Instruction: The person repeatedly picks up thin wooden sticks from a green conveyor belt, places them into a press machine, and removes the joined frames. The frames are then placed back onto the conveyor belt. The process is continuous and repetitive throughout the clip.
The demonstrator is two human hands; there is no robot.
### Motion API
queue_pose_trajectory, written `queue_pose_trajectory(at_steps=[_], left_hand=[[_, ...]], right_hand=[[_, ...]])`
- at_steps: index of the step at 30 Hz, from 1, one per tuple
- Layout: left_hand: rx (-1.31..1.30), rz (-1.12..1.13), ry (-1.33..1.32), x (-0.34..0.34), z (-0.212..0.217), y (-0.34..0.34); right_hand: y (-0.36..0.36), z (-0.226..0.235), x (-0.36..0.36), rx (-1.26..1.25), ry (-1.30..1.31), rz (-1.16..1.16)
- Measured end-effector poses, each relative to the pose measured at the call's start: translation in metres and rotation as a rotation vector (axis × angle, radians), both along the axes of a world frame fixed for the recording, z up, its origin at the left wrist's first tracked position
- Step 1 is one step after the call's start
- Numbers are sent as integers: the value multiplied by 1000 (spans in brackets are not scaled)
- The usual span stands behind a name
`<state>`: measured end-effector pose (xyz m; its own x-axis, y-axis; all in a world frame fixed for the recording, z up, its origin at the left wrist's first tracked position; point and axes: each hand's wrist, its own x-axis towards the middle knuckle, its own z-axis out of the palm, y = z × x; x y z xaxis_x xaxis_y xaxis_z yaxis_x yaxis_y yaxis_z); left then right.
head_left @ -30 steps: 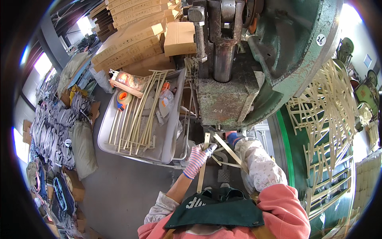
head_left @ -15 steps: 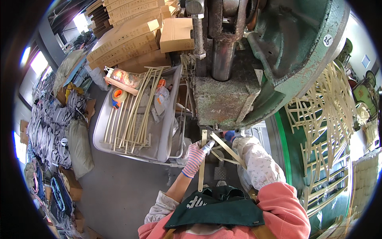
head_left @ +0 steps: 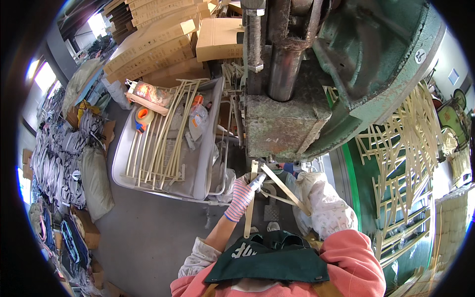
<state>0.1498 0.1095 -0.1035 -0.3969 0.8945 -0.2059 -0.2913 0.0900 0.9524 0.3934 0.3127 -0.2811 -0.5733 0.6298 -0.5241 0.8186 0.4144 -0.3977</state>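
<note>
My left hand (head_left: 241,195), in a pink, white and blue striped glove, is closed round a pale yellow flat bar (head_left: 249,214) in front of the press. The bar stands almost straight up and down in view. Beside it a second flat bar (head_left: 283,187) slants down to the right; a thinner piece crosses below. They look like parts of one frame, but the joint is hidden. My right hand (head_left: 288,167) lies just under the press head (head_left: 282,126), showing only as a bit of blue glove. Its fingers are hidden. A pale patterned sleeve covers that forearm.
The green press body (head_left: 381,84) rises at the right. To the left, a grey tub (head_left: 202,168) holds several long pale bars and a tape roll (head_left: 144,117). Many bar frames (head_left: 408,128) pile on the green surface at right. Cardboard boxes (head_left: 153,54) stack behind.
The view has shifted slightly, with the press appearing farther right. My right forearm sits a little farther right and lower. My left hand keeps its grip on the flat bar.
</note>
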Motion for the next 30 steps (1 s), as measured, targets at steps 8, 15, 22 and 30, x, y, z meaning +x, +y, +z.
queue_pose_trajectory(at_steps=[8,15,22,30], left_hand=[[158,44,42,2,3,-5],[235,11,-172,4,4,-1],[212,-7,-186,3,6,3],[196,-97,-248,-9,-1,10]], right_hand=[[-12,37,-83,-339,769,-79],[-19,22,-136,-568,961,-155],[-42,40,-114,521,732,141],[-72,97,-116,204,805,-167]])
